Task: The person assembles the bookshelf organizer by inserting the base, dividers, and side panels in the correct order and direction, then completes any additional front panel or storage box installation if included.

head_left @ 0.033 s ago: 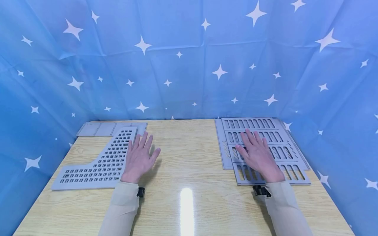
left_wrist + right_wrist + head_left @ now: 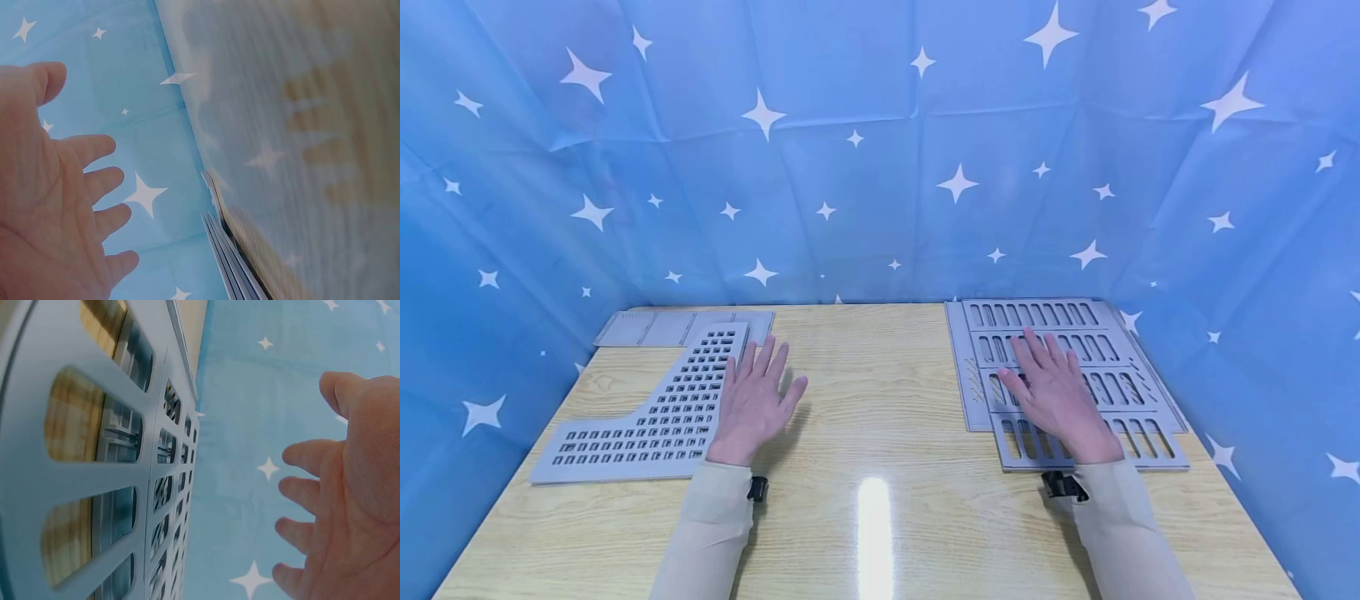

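Palm down with fingers spread, my left hand (image 2: 752,408) hovers at the right edge of a grey L-shaped panel (image 2: 647,425) with rows of small square holes. The left wrist view has the left hand (image 2: 56,194) apart from a stack of thin grey panels (image 2: 226,262), seen edge-on. My right hand (image 2: 1060,400), also spread and holding nothing, is over a grey panel with long slots (image 2: 1093,412), covering part of it. In the right wrist view a gap separates the right hand (image 2: 362,487) from the slotted panel (image 2: 69,481).
Flat grey panels (image 2: 666,329) lie at the table's back left. Beneath the slotted panel on the right, more grey sheets (image 2: 958,350) stick out. A blue curtain with white stars (image 2: 880,167) surrounds the back and sides of the wooden table (image 2: 865,392).
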A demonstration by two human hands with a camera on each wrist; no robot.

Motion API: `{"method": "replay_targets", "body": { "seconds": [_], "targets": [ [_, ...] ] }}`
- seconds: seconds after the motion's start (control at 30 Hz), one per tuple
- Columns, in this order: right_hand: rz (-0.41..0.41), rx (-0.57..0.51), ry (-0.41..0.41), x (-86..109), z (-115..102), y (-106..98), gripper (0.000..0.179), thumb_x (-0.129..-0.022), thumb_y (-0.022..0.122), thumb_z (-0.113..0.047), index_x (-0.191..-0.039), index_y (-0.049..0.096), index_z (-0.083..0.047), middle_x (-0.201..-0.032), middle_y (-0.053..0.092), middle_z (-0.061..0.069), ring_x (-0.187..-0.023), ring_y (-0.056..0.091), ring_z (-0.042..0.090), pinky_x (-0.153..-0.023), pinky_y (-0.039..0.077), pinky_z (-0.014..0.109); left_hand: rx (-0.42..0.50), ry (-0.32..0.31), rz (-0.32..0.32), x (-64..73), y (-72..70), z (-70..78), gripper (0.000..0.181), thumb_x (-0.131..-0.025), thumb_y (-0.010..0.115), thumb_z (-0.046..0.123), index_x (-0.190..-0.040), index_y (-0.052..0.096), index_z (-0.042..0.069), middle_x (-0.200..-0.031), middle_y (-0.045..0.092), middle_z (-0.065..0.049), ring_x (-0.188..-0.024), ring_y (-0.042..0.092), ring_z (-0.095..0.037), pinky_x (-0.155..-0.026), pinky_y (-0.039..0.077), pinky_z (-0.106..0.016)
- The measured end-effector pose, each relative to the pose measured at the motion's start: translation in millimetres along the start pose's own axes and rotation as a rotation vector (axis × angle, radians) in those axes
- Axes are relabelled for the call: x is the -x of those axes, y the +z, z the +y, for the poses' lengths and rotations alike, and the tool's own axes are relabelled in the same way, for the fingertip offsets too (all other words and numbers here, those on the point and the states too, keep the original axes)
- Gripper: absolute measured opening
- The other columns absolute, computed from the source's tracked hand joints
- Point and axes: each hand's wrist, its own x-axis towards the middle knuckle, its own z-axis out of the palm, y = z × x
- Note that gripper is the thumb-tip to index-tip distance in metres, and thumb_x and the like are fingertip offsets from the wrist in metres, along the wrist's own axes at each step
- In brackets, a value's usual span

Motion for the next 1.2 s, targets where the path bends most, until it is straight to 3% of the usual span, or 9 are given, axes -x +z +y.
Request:
{"method": "replay_targets", "body": {
  "seconds": [0.3, 1.2],
  "targets": [
    [0.001, -0.017, -0.001, -2.0, -1, -3, 0.071, -0.112, 0.036, -0.047, -0.162, 0.022, 0.002, -0.170, 0.008, 0.027, -0.155, -0.002, 0.051, -0.121, -0.002, 0.069, 0.012, -0.007, -0.010, -1.1, -3.4, 0.6, 0.071, -0.108, 0.038, 0.054, -0.164, 0.027, 0.010, -0.172, 0.014, -0.012, -0.159, 0.004, -0.038, -0.126, 0.000, -0.060],
    [-0.011, -0.013, 0.017, 0.2, 10, -8, 0.073, -0.112, 0.032, -0.048, -0.163, 0.019, 0.003, -0.170, 0.004, 0.027, -0.154, -0.004, 0.052, -0.120, -0.001, 0.071, 0.040, 0.028, 0.019, 0.4, -0.1, 7.8, 0.072, -0.108, 0.040, 0.053, -0.162, 0.030, 0.007, -0.171, 0.015, -0.016, -0.158, 0.007, -0.041, -0.126, 0.000, -0.060]
  ]
}}
